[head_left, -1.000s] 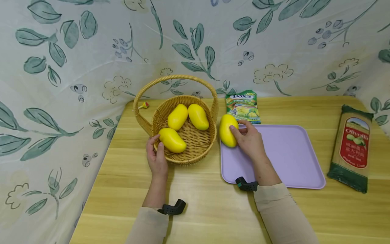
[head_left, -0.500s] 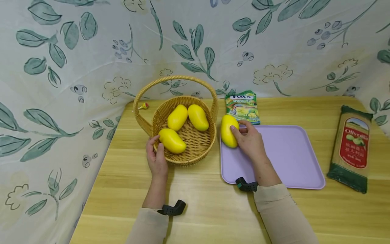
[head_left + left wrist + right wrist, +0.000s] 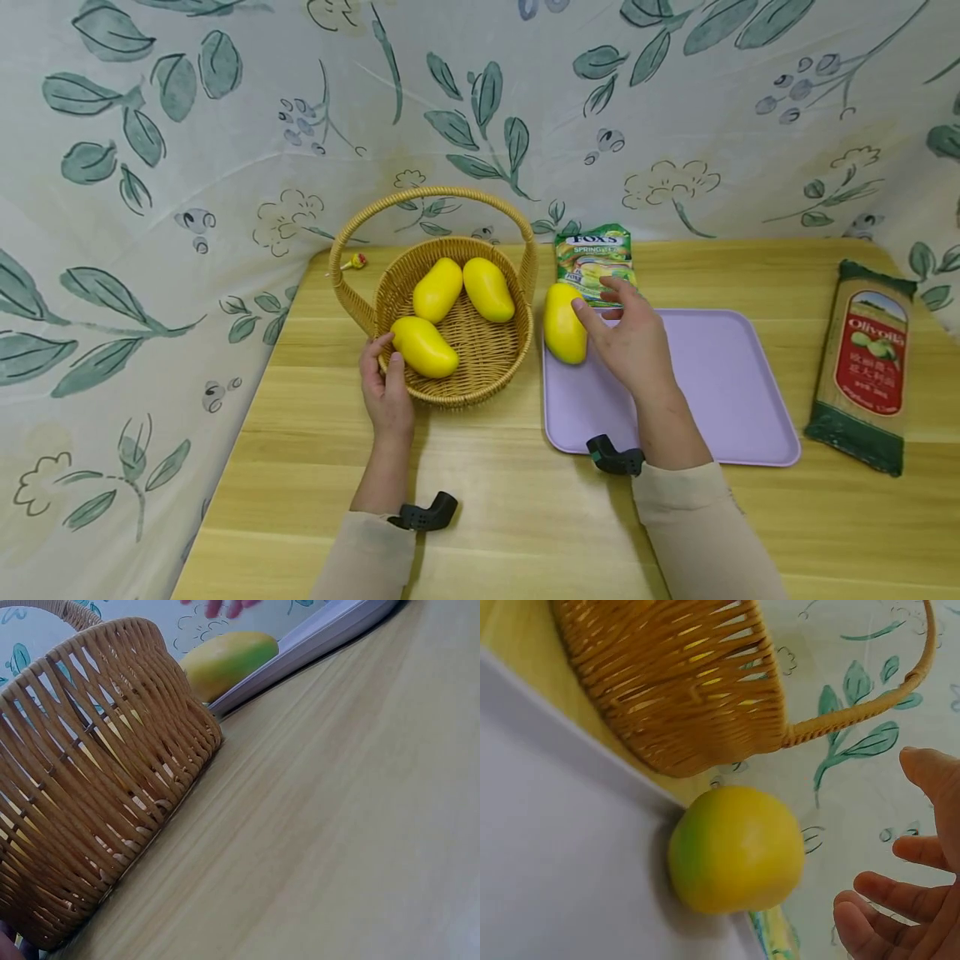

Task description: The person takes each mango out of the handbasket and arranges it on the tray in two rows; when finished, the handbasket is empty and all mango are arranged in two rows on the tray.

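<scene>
My left hand (image 3: 387, 396) holds the near left rim of a wicker basket (image 3: 480, 392), thumb and fingers at its edge. Inside lie three yellow mangoes, one mango (image 3: 425, 347) close to that hand. A fourth mango (image 3: 565, 323) rests at the left end of a lilac tray (image 3: 720, 383); the right wrist view shows a green patch on this mango (image 3: 735, 851). Just right of it, over the tray, is my right hand (image 3: 633, 342), fingers spread and holding nothing. In the right wrist view a gap shows between the fingers (image 3: 889, 896) and the mango.
Behind the tray lies a green candy bag (image 3: 592, 254). A pack of noodles (image 3: 862, 367) lies to the right on the wooden table (image 3: 510, 517). A small lollipop (image 3: 356, 260) is left of the basket, whose handle (image 3: 431, 192) arches up before a patterned cloth (image 3: 300, 75).
My right hand has let go of the mango and drawn back slightly to the right, its fingers spreading. The mango stays on the tray. The left hand and basket have not moved.
</scene>
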